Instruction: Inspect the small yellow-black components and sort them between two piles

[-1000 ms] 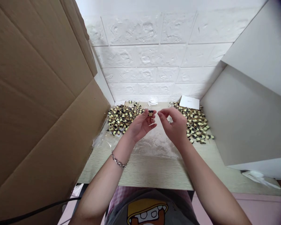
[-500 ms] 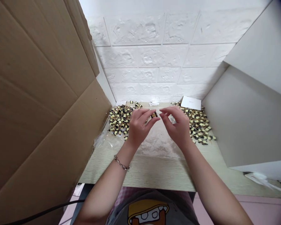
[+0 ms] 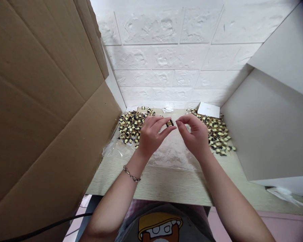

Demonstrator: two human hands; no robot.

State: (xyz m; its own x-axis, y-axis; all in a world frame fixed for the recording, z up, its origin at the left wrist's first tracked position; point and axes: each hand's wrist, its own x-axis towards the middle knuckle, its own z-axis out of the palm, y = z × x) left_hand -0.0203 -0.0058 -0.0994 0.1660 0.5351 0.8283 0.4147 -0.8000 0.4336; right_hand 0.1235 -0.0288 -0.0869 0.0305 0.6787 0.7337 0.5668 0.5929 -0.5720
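My left hand (image 3: 153, 134) pinches a small pinned transformer (image 3: 169, 124) between thumb and fingers. It has a yellowish middle and black ends with short pins. Just to its right, my right hand (image 3: 193, 134) has thumb and index finger pressed together, a small gap away from the transformer. What those fingertips hold, perhaps a thin wire, is too small to make out. Both hands are raised over a clear plastic sheet (image 3: 171, 151) on the table.
A pile of similar transformers (image 3: 131, 126) lies left, and another pile (image 3: 218, 134) with wire leads lies right, a white card (image 3: 208, 110) on it. Cardboard (image 3: 53, 141) walls the left, a grey-white panel (image 3: 270, 127) the right, a white brick-patterned wall (image 3: 164, 57) the back.
Thumb and index finger of my right hand have closed together from slightly apart. Both hands appear a little further right, and the view has shifted slightly. The transformer stays in my left hand.
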